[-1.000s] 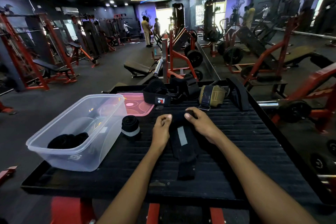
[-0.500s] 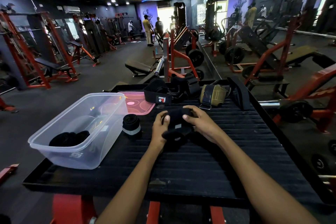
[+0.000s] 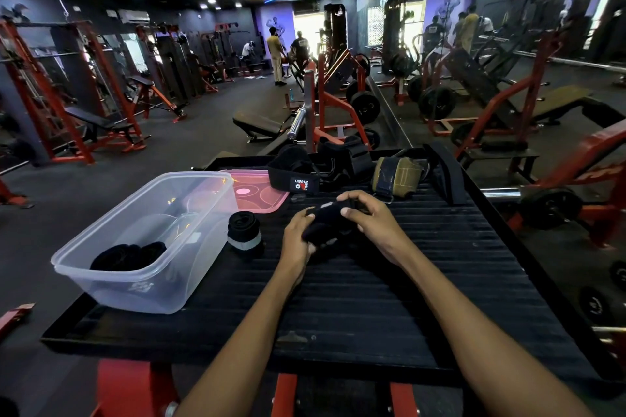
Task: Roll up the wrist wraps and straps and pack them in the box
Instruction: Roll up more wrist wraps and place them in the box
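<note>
While gym machines fill the dim hall behind, the black ribbed bench [image 3: 389, 298] takes up most of the near view and carries everything for the task. On its left part stands the clear plastic box [image 3: 111, 284], open at the top, with dark rolled wraps [image 3: 127, 256] lying in its near end. Its pink lid [image 3: 262, 195] lies flat just behind the box, partly hidden by it. Along the far edge of the bench lies a heap of loose gear: a black strap with a "TRAIN HARD" label [image 3: 294, 179], further black straps [image 3: 349, 157] behind it, an olive and dark padded strap [image 3: 396, 176] to the right, and a long black strap [image 3: 447, 176] leaning at the far right. Just beside the box on its right stands a finished roll [image 3: 243, 230], black with a pale grey band, upright on its end. In the middle, both hands hold a black wrist wrap [image 3: 327, 222] rolled into a thick bundle just above the bench. The left hand [image 3: 298, 240] has its grip curled round the bundle's left side; the right hand [image 3: 374, 223] has its grip closed over the top and right side, thumb pressed on the roll.
</note>
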Action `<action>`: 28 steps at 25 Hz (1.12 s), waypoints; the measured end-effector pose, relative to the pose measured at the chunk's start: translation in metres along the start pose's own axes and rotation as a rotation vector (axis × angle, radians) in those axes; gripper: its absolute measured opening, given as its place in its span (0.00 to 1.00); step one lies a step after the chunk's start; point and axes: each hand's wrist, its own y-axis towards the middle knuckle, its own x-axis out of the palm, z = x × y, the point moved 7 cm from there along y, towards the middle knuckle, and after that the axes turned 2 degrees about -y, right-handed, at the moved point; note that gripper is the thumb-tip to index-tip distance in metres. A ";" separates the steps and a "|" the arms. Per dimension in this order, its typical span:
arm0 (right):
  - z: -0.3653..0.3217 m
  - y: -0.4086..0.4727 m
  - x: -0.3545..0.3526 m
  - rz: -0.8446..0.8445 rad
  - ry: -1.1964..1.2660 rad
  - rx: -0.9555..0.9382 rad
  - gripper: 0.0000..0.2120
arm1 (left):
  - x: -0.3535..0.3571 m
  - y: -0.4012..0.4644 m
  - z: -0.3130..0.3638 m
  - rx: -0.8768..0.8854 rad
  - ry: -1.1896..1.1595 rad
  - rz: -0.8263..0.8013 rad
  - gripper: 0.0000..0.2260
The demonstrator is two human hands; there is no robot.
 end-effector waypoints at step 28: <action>0.006 -0.002 -0.008 0.260 -0.080 -0.007 0.06 | 0.017 -0.011 0.006 0.100 0.090 -0.101 0.08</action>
